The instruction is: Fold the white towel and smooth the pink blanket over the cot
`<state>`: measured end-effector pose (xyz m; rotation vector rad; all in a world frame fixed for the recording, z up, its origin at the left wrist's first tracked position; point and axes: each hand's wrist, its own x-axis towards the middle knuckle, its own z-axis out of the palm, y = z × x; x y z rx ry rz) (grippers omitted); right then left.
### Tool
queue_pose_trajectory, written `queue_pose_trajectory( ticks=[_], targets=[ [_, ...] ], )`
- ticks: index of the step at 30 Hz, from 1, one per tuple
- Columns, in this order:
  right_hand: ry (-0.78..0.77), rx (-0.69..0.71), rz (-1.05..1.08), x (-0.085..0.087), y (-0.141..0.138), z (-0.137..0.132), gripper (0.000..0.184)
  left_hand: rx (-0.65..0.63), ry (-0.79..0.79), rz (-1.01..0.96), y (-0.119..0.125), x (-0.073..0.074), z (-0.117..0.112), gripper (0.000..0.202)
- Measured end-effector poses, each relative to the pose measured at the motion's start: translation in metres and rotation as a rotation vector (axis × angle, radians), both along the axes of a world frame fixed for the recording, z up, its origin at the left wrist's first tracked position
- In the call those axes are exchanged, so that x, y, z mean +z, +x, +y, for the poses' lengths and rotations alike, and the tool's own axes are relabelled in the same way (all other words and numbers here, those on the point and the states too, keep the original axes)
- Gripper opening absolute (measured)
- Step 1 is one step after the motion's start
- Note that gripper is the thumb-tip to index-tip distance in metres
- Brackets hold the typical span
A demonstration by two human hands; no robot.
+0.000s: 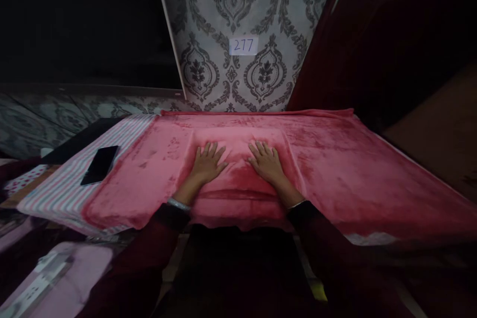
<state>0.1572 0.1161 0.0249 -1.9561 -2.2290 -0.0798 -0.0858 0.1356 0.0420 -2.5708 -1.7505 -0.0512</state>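
Note:
A rectangle of folded pink plush cloth (238, 203) lies in front of me, on a larger pink plush blanket (343, 169) spread over the table. My left hand (207, 163) rests flat on the left part of the folded cloth, fingers spread. On its right part, my right hand (267, 163) lies palm down, its fingers also apart. Between the two hands the pile shows lighter and darker patches, and a crease runs across the cloth nearer to me. Neither hand grips anything.
At the left, a black phone (100, 165) lies on a striped cloth (63, 198). Behind stand a patterned wall with a paper label (243, 45) reading 277 and a large dark screen (85, 25). A power strip (37, 283) is low at the left.

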Motion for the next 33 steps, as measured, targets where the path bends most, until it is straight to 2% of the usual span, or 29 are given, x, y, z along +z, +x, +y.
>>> queue_pose_trajectory(
  ticks=[6,10,13,16,18,20,24,33],
  targets=[
    [-0.009,-0.091,-0.055,-0.009,0.038,-0.021,0.058,0.161,-0.039,0.016,-0.055,0.001,-0.014,0.065],
    [-0.071,-0.163,-0.045,-0.004,0.052,-0.039,0.057,0.266,-0.019,0.015,-0.078,0.007,-0.029,0.063],
    [-0.029,-0.166,-0.023,0.008,0.042,-0.052,0.055,0.254,0.142,-0.014,-0.065,0.012,-0.042,0.059],
    [0.068,-0.039,0.015,0.015,0.016,-0.063,0.055,-0.006,0.239,-0.08,-0.026,0.009,-0.057,0.058],
    [0.058,0.048,0.023,0.012,-0.002,-0.069,0.055,-0.198,0.227,-0.103,0.001,-0.001,-0.067,0.061],
    [0.016,0.094,0.011,0.003,-0.014,-0.074,0.055,-0.28,0.203,-0.109,0.02,-0.015,-0.073,0.064],
    [0.041,0.107,-0.008,-0.018,-0.016,-0.077,0.054,-0.277,0.203,-0.105,0.027,-0.036,-0.078,0.065],
    [0.122,0.099,0.041,-0.028,-0.013,-0.08,0.053,-0.294,0.315,-0.186,0.018,-0.045,-0.079,0.062]
  ],
)
